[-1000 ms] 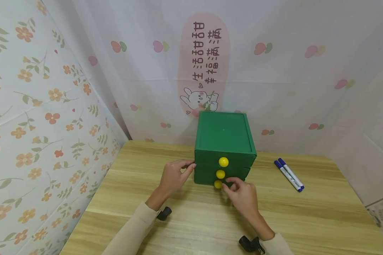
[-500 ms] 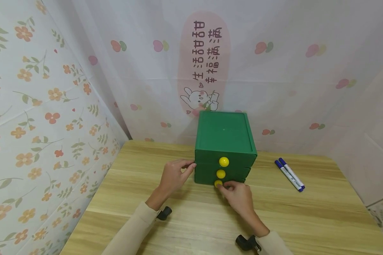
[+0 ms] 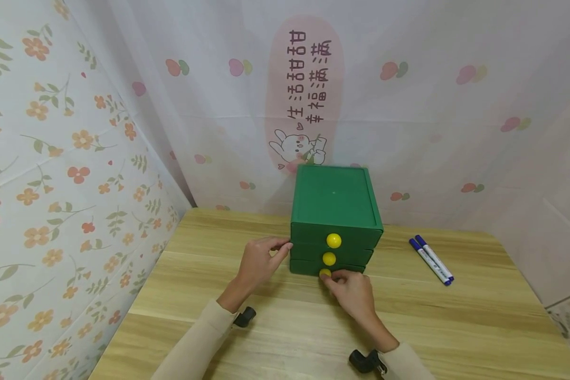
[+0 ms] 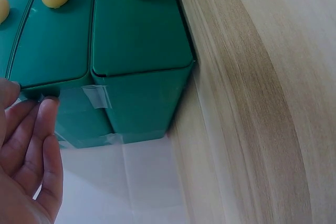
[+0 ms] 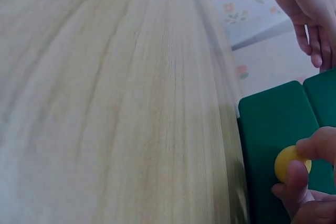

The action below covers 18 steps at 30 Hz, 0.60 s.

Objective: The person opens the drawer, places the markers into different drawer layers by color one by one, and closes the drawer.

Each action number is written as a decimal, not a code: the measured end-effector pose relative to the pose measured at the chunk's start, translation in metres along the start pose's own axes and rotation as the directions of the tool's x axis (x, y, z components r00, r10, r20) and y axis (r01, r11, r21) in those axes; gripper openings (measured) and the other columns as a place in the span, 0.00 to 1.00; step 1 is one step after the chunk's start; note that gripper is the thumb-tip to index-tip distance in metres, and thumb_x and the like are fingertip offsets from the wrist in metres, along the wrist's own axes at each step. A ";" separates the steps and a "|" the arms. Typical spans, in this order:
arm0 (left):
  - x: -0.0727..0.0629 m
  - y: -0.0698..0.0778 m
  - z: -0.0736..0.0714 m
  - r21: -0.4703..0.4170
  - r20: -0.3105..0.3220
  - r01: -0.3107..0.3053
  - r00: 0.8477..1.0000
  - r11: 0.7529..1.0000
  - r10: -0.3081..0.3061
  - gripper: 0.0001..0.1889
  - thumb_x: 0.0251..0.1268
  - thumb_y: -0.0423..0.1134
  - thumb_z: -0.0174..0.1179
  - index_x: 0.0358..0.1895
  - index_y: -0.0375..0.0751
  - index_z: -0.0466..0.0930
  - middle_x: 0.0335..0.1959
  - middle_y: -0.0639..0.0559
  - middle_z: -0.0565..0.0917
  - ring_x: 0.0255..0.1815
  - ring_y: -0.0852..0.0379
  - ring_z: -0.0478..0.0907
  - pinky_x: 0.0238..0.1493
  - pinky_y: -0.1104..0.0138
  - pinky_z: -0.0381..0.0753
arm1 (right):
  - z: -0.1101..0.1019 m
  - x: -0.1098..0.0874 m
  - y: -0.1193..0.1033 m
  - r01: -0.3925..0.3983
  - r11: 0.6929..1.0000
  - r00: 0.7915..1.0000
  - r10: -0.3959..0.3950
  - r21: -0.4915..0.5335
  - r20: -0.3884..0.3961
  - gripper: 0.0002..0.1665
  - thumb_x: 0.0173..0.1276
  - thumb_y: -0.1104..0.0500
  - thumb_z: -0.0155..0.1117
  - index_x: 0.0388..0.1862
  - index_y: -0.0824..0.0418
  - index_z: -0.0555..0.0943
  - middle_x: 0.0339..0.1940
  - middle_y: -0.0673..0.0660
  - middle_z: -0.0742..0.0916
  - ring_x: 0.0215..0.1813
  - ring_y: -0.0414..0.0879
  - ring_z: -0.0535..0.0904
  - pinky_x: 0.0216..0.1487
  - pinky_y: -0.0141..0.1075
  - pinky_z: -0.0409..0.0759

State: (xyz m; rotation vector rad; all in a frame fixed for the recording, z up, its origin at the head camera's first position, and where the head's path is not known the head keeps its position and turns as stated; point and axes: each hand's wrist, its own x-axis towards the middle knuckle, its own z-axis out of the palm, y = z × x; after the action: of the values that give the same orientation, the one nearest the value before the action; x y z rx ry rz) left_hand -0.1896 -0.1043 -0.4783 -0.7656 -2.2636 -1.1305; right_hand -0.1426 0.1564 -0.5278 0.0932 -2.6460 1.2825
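Observation:
A green drawer box point(image 3: 334, 198) with three drawers stands on the table, each drawer front bearing a round yellow knob. With thumb and forefinger, my right hand point(image 3: 356, 293) pinches the lowest yellow knob point(image 5: 286, 162), which is partly covered by the fingers. My left hand point(image 3: 258, 261) touches the box's left front corner at middle-drawer height. In the left wrist view, its thumb lies at the front edge and its gently bent fingers point(image 4: 48, 116) rest against the side. The middle knob point(image 3: 329, 258) and top knob point(image 3: 334, 241) are untouched.
Two white markers with blue caps point(image 3: 429, 259) lie on the wooden table point(image 3: 285, 338) right of the box. A printed curtain point(image 3: 218, 116) hangs behind it, a floral one point(image 3: 76, 174) at the left. Black wrist mounts point(image 3: 367, 361) hang near the sleeves.
My right hand has shifted slightly left and closed its thumb and forefinger on the lowest knob. The left hand has stayed at the box's corner.

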 end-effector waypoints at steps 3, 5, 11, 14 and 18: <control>0.000 0.000 0.000 0.002 0.001 0.000 1.000 1.000 0.000 0.08 0.76 0.34 0.72 0.49 0.32 0.94 0.42 0.45 0.95 0.38 0.51 0.93 0.40 0.56 0.93 | -0.001 -0.003 -0.001 0.007 1.000 1.000 -0.007 -0.024 0.011 0.14 0.71 0.53 0.82 0.30 0.60 0.91 0.11 0.40 0.79 0.15 0.39 0.74 0.18 0.33 0.67; 0.001 0.000 0.000 0.006 0.004 0.001 1.000 1.000 -0.001 0.09 0.76 0.35 0.72 0.49 0.32 0.94 0.42 0.45 0.95 0.39 0.51 0.93 0.41 0.57 0.93 | -0.002 -0.005 -0.003 0.002 0.999 1.000 -0.001 -0.036 0.021 0.13 0.71 0.53 0.82 0.31 0.60 0.92 0.11 0.40 0.79 0.15 0.39 0.74 0.18 0.33 0.67; 0.001 0.000 -0.001 0.018 0.007 0.006 1.000 1.000 -0.007 0.09 0.76 0.35 0.72 0.49 0.32 0.94 0.42 0.45 0.95 0.39 0.51 0.93 0.41 0.58 0.93 | -0.006 -0.017 -0.010 -0.002 0.998 0.999 0.005 -0.067 0.039 0.12 0.70 0.52 0.82 0.33 0.60 0.93 0.12 0.39 0.79 0.17 0.38 0.74 0.19 0.32 0.68; 0.001 0.001 -0.001 0.020 0.008 0.010 1.000 1.000 -0.010 0.09 0.76 0.35 0.72 0.50 0.32 0.94 0.43 0.45 0.95 0.39 0.51 0.93 0.41 0.58 0.93 | -0.007 -0.024 -0.012 0.007 0.995 0.999 -0.002 -0.096 0.046 0.11 0.69 0.53 0.83 0.32 0.59 0.93 0.12 0.38 0.78 0.17 0.37 0.73 0.21 0.32 0.69; 0.000 0.001 -0.001 0.024 0.008 0.012 1.000 1.000 -0.012 0.09 0.76 0.35 0.72 0.49 0.32 0.94 0.43 0.45 0.95 0.39 0.51 0.93 0.41 0.58 0.93 | -0.009 -0.034 -0.015 0.008 0.994 0.998 -0.001 -0.113 0.065 0.11 0.69 0.52 0.83 0.32 0.57 0.93 0.12 0.38 0.77 0.17 0.36 0.72 0.22 0.31 0.69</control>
State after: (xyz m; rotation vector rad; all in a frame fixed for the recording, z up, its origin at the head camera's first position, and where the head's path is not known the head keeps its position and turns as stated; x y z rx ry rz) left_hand -0.1889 -0.1042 -0.4769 -0.7496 -2.2869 -1.1053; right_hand -0.1055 0.1534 -0.5179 0.1254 -2.7650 1.1444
